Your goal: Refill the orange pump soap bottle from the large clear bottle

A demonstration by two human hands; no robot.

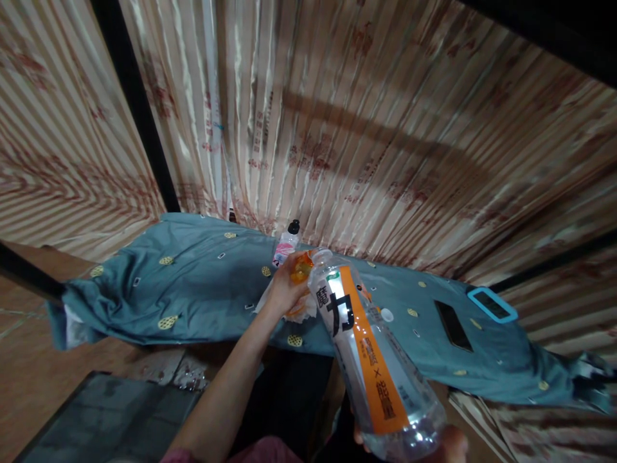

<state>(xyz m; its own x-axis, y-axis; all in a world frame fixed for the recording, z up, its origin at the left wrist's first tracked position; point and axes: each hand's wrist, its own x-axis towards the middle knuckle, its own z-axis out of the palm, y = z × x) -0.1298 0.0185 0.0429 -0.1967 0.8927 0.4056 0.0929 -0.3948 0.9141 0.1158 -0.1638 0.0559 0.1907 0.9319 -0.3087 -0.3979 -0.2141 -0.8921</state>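
A large clear plastic bottle (385,366) with an orange and white label lies tilted in front of me. My right hand (450,444) grips it near its base, mostly hidden behind it. The bottle's open mouth is beside a small translucent orange-yellow object (301,267), possibly a little cup, held in the fingers of my left hand (284,286). I cannot tell whether mouth and object touch. Just behind my left hand stands a small bottle (286,244) with a black cap and pink label. White tissue (306,308) with orange patches lies beneath the hand.
A green cloth (202,283) with yellow prints covers the narrow table. Toward its right end lie a dark phone (453,325) and a blue-framed object (492,304). A white cap (387,314) lies behind the bottle. Striped curtains hang behind; a dark box (110,418) is lower left.
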